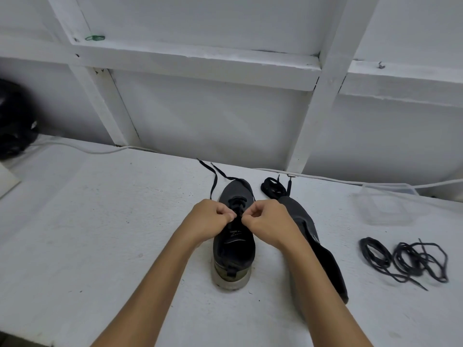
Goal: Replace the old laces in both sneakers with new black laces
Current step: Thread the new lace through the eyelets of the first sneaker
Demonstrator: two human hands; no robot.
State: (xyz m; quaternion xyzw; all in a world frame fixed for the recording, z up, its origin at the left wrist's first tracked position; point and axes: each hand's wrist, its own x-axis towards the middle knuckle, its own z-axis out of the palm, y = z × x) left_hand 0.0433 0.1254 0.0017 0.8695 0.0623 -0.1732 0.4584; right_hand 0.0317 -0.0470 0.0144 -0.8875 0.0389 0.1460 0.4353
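Black lace (215, 180) mid-threading on centre sneaker (234, 246); left hand (213, 216) & right hand (266, 216) each pinched lace at eyelets. 2nd sneaker (313, 236) right of it. Next, prob.: pull ends even, cross to next eyelets.

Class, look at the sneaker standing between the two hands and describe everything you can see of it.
The sneaker is dark grey, apparently fabric, with a pale, scuffed sole and a small pull loop at the heel. It stands upright on the white table, heel toward the camera. A black lace is threaded through its front eyelets, its loose ends trailing past the toe. The left hand and right hand pinch the lace over the tongue. A second shoe lies close on its right.
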